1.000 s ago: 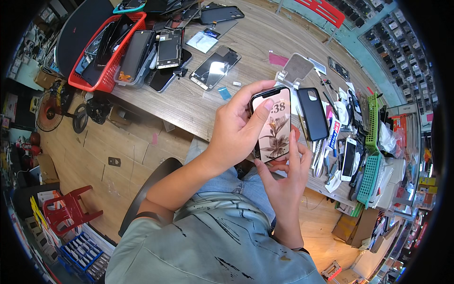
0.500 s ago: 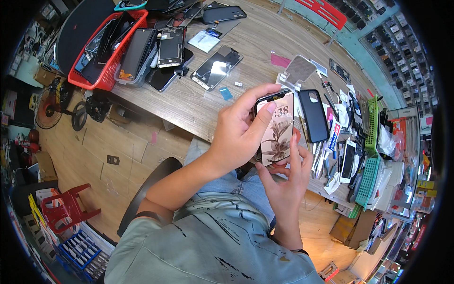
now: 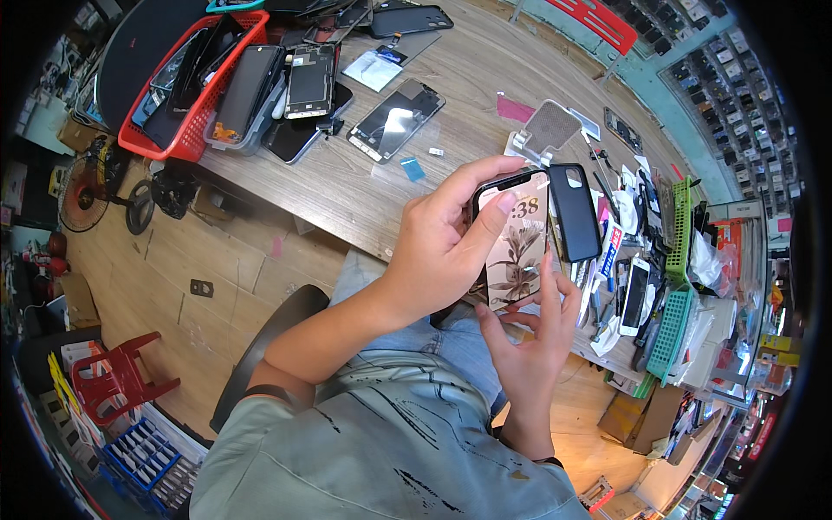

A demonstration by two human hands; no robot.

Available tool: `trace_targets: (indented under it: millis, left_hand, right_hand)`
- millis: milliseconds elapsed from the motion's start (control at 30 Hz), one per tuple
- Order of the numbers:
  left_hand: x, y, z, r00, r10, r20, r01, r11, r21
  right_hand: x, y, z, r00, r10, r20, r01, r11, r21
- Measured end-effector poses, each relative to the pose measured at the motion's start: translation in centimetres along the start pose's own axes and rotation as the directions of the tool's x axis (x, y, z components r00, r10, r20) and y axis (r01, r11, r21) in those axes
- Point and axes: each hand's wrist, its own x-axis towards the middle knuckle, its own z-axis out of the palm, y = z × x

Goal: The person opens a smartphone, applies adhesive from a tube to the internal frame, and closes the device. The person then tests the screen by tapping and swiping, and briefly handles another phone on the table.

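A phone [image 3: 515, 260] with a lit screen showing a brown flower picture is held upright in my left hand [image 3: 438, 247], whose thumb lies over the upper screen and whose fingers wrap round its left and top edges. My right hand [image 3: 533, 351] grips the lower right edge and bottom of the same phone with thumb and fingers. Just beyond the phone lie a black phone case [image 3: 574, 212] and a small grey stand [image 3: 549, 127] on the wooden desk [image 3: 260, 191]. A phone screen assembly [image 3: 394, 120] rests farther back.
A red basket [image 3: 139, 134] and clear tub [image 3: 227, 130] hold phones at back left. Tools, papers and a white phone [image 3: 634, 296] clutter the right side beside green baskets [image 3: 680, 225]. A black chair [image 3: 251, 338] is under me; a fan [image 3: 85, 198] and red stool [image 3: 117, 373] stand left.
Both my hands have shifted slightly right with the phone, keeping their hold on it. The desk and its objects appear to have moved little, apart from a slight shift of the view.
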Motion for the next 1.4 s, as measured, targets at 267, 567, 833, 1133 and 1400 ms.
trace_targets:
  millis: [267, 567, 833, 1133, 1400]
  left_hand:
    - [0.06, 0.08, 0.01, 1.0, -0.007, -0.007, 0.007, 1.0, -0.005]
    - [0.14, -0.01, 0.08, 1.0, 0.004, -0.02, -0.004, 1.0, -0.009]
    - [0.1, -0.14, 0.01, 1.0, -0.007, -0.02, 0.007, 1.0, 0.003]
    - [0.0, 0.06, -0.14, 1.0, -0.024, -0.02, 0.025, 0.997, 0.072]
    - [0.0, -0.27, -0.26, 1.0, -0.001, -0.021, 0.003, 0.994, 0.108]
  right_hand:
    - [0.42, 0.16, 0.28, 1.0, 0.012, -0.009, -0.012, 1.0, 0.025]
    - [0.23, 0.43, 0.39, 1.0, -0.002, -0.004, 0.002, 1.0, 0.01]
    - [0.25, 0.38, 0.41, 1.0, -0.005, 0.002, 0.005, 1.0, 0.01]
    - [0.25, 0.8, 0.6, 0.999, -0.044, -0.008, 0.044, 0.999, -0.01]
    - [0.28, 0.78, 0.58, 0.998, -0.063, -0.003, 0.063, 0.998, -0.019]
